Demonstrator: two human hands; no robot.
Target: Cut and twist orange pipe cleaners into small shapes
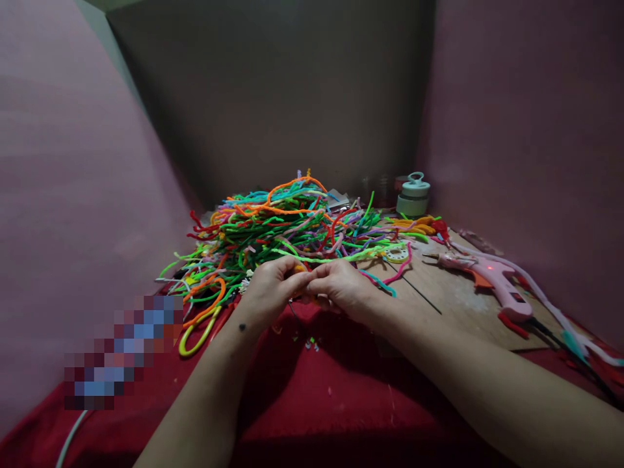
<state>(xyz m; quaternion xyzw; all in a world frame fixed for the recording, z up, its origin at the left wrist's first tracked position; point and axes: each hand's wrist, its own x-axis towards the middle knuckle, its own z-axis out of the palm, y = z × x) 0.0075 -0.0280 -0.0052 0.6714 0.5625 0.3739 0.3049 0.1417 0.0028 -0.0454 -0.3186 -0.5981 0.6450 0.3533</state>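
Note:
My left hand [279,281] and my right hand [342,286] meet in front of the pile, fingers pinched and touching. Between them shows a bit of an orange pipe cleaner [301,267], mostly covered by the fingers, so its shape cannot be made out. Just beyond the hands lies a big tangled heap of pipe cleaners [273,227] in green, orange, red, purple and other colours. A light green twisted strand [336,259] runs behind my fingers towards a pale round disc with holes [398,254].
On the wooden board [419,286] at right rests a pink glue gun [487,276], red light lit, cord trailing right. A thin dark rod [414,289] lies nearby. Behind stands a mint-green container [413,195]. Small scraps [312,342] dot the red cloth [331,403]. Walls rise on both sides.

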